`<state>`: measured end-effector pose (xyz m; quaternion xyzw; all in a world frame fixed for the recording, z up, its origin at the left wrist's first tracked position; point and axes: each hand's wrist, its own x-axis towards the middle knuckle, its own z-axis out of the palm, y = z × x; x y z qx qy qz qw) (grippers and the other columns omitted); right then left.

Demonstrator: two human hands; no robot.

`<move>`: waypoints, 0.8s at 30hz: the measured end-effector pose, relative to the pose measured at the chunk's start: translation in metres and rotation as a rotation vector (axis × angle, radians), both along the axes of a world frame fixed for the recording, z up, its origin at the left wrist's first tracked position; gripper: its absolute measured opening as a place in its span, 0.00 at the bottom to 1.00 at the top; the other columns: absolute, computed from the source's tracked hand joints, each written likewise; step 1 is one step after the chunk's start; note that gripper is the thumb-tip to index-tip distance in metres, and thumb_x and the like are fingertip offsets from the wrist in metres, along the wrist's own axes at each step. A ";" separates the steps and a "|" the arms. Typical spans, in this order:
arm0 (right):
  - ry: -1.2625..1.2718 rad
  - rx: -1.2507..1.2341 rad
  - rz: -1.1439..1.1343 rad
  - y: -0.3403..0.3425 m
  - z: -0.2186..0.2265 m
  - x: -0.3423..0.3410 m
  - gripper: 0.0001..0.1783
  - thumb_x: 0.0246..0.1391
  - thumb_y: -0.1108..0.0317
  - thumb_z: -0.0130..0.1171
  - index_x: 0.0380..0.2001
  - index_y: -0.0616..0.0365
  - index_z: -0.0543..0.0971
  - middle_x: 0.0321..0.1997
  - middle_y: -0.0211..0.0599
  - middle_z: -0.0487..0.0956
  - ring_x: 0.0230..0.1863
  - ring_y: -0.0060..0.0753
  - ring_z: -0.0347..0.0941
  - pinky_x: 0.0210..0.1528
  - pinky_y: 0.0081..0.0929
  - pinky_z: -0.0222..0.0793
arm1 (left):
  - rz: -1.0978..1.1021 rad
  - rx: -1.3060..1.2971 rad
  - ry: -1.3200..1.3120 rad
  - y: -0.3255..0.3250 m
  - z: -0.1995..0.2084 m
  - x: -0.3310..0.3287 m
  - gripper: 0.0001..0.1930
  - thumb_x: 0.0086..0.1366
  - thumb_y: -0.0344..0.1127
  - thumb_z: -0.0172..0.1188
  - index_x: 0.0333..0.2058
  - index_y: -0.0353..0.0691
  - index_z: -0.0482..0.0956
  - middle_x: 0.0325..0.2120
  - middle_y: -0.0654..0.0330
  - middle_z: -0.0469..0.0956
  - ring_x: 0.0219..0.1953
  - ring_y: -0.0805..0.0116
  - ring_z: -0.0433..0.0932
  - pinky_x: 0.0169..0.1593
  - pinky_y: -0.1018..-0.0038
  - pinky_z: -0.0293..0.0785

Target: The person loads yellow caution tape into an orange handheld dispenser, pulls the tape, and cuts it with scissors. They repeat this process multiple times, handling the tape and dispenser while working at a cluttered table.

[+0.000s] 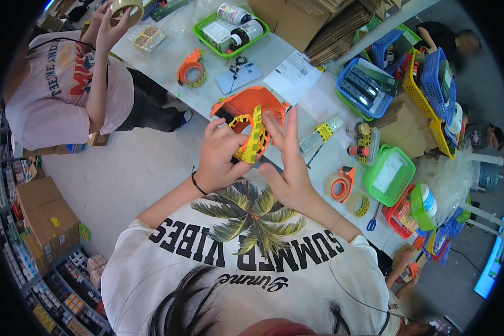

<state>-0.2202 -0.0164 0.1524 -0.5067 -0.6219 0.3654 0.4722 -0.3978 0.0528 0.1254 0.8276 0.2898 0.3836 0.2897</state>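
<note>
My left hand [221, 154] is closed on a roll of yellow tape with black markings [255, 137], held up in front of my chest. Right behind the roll is an orange tape dispenser [266, 98]; whether the roll sits in it, I cannot tell. My right hand [290, 168] has its fingers stretched out, with the fingertips at the roll's right side. Past the dispenser, a phone [239, 77] lies on the white table beside a printed sheet [293, 73]. A bubble-wrapped bundle with yellow tape round it [321, 133] lies to the right.
Another orange dispenser [191, 70] and a green basket of bottles [229, 33] stand at the back. On the right are a clear-tape dispenser [340, 185], scissors [373, 217], a green basket [389, 173] and a blue basket [367, 87]. A co-worker [75, 89] stands at left holding tape.
</note>
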 end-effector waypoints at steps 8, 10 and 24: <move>0.239 -0.115 0.061 0.013 -0.014 -0.001 0.68 0.51 0.32 0.56 0.69 0.63 0.25 0.67 0.58 0.63 0.71 0.51 0.54 0.72 0.42 0.38 | -0.067 0.149 0.123 -0.001 -0.007 -0.003 0.18 0.45 0.36 0.71 0.37 0.46 0.78 0.24 0.69 0.75 0.33 0.69 0.72 0.58 0.56 0.57; 0.232 -0.081 0.013 0.012 -0.015 -0.007 0.66 0.54 0.34 0.55 0.69 0.62 0.25 0.67 0.57 0.63 0.71 0.49 0.54 0.72 0.41 0.39 | -0.044 0.174 0.181 -0.001 -0.004 0.000 0.18 0.46 0.36 0.70 0.37 0.46 0.77 0.25 0.69 0.76 0.35 0.70 0.73 0.58 0.55 0.57; 0.622 -0.104 -0.280 0.006 -0.003 -0.006 0.31 0.67 0.61 0.47 0.67 0.64 0.55 0.58 0.47 0.75 0.63 0.35 0.66 0.71 0.36 0.48 | -0.141 0.176 0.277 0.006 -0.019 0.004 0.15 0.51 0.39 0.67 0.39 0.46 0.77 0.27 0.64 0.75 0.37 0.66 0.75 0.61 0.57 0.58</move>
